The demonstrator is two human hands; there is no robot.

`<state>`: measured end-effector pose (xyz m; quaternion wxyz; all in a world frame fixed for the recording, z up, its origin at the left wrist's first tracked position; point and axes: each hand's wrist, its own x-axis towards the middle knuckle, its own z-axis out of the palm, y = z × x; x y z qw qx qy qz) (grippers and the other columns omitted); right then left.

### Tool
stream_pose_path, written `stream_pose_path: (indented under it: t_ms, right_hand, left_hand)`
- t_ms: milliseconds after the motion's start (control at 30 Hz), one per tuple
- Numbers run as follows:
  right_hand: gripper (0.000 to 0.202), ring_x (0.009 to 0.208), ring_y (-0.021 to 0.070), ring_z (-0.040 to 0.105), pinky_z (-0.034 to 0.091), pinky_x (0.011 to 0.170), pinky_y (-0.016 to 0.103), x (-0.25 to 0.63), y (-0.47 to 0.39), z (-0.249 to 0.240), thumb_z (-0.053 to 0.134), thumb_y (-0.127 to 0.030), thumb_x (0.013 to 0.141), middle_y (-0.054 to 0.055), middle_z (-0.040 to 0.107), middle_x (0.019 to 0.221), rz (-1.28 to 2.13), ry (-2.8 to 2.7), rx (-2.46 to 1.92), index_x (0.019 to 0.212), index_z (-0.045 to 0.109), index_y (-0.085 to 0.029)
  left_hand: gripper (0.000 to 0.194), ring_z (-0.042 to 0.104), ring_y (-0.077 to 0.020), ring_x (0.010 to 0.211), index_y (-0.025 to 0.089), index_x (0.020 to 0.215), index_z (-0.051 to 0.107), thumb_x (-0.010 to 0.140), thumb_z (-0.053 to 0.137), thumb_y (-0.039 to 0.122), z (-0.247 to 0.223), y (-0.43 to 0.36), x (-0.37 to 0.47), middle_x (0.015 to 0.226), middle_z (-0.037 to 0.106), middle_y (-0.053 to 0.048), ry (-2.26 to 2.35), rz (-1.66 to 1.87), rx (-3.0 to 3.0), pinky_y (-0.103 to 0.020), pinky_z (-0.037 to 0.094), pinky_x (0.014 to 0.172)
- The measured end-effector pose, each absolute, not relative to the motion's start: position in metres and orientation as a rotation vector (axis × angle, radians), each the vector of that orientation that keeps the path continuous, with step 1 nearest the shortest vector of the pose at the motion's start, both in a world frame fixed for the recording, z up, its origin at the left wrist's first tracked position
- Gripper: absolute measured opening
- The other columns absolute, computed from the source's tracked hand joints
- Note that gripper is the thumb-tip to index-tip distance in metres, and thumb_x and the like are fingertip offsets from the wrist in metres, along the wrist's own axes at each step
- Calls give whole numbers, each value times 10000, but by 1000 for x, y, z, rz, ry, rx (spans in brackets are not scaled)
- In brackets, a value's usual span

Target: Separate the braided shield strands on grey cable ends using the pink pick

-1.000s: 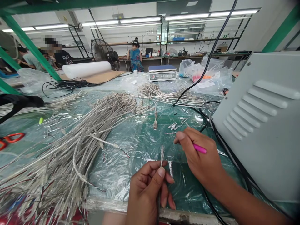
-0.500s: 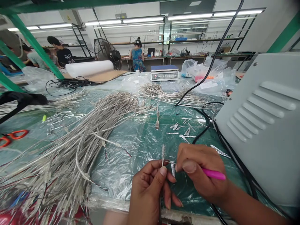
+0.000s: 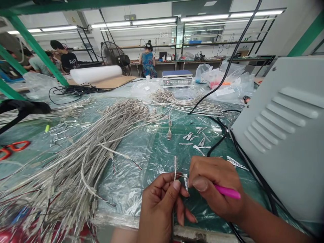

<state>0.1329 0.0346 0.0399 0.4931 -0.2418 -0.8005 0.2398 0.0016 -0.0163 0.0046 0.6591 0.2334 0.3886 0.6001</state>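
Observation:
My left hand pinches a thin cable between thumb and forefinger. The cable's silvery foil-wrapped end stands upright above the fingertips. My right hand is closed beside it, with a pink-handled tool in its grip; the tool's working end is hidden by the fingers. A thin strand spans from the cable to the right fingertips. Just behind it shows a foil strip. Farther back, foil scraps and a cable's USB plug lie on the green mat.
A large bundle of grey cables covers the left side, near orange-handled scissors. A grey vented machine housing stands close on the right, with black cables beside it. A scale sits at the back.
My right hand and the pink-handled tool have shifted slightly left. My left hand keeps the same pinch on the cable.

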Motion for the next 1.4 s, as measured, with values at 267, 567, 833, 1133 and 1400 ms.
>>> stream_pose_path:
  t_ms: [267,567,833,1133,1400]
  right_hand:
    - [371,525,107,474,348,516,250,134,35,39,454,-271,974,-2,511,546,542,-1931,-584,629,545,-170]
    - [356,527,90,449,345,517,249,130,39,36,474,-264,984,-20,492,578,493,-1860,-941,657,574,-166]
    - [332,560,107,482,356,538,272,134,39,37,468,-246,988,-5,518,614,349,-1717,-972,679,566,-178]
    - [350,540,106,461,329,520,264,138,38,35,443,-240,984,-8,495,567,550,-1817,-663,654,541,-172]
    - [335,523,91,464,341,517,234,135,37,36,462,-227,965,-10,505,551,642,-1897,-544,644,533,-166]
  left_hand:
    - [123,468,-34,290,95,881,694,826,698,205,6,-16,2,632,694,0,870,1366,524,-229,546,376]
    - [126,454,-27,311,85,906,702,860,633,179,8,-16,0,650,685,-15,887,1335,561,-254,563,402]
    - [137,459,-33,314,85,915,704,856,639,191,6,-16,0,655,685,-14,895,1340,565,-264,565,403]
    - [137,451,-32,313,84,904,704,847,655,197,6,-17,0,644,685,-14,888,1352,573,-259,563,399]
    - [147,496,-56,314,83,902,696,840,675,215,4,-16,0,655,697,-17,878,1344,556,-271,567,411]
